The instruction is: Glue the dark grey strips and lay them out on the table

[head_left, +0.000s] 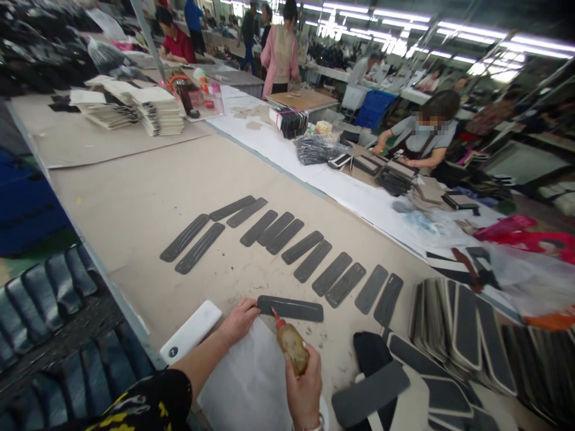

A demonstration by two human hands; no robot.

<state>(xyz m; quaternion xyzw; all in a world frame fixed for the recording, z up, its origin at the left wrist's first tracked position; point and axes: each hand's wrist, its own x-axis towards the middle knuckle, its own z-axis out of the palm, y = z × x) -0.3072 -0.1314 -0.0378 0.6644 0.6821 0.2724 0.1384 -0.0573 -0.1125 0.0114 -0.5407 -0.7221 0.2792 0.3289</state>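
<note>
My right hand [304, 378] is wrapped around a squeeze bottle [293, 348] with a yellowish-brown body and a red nozzle. Its tip points at a dark grey strip [291, 307] with rounded corners, near the strip's left part. At that strip's left end, the fingers of my left hand [240, 321] are closed on the edge. A sheet of whitish translucent plastic [247, 377] lies below both hands. Beyond them, several similar dark strips [278, 234] lie in a slanting row, some with shiny lines along their faces.
A white power bank-like block [191, 332] lies left of my left hand. Stacked pale-edged dark panels [453, 323] and a loose grey strip [371, 392] are at the right. Paper-like stacks [157, 111] stand far left. Across the table, a co-worker [424, 134] handles pieces.
</note>
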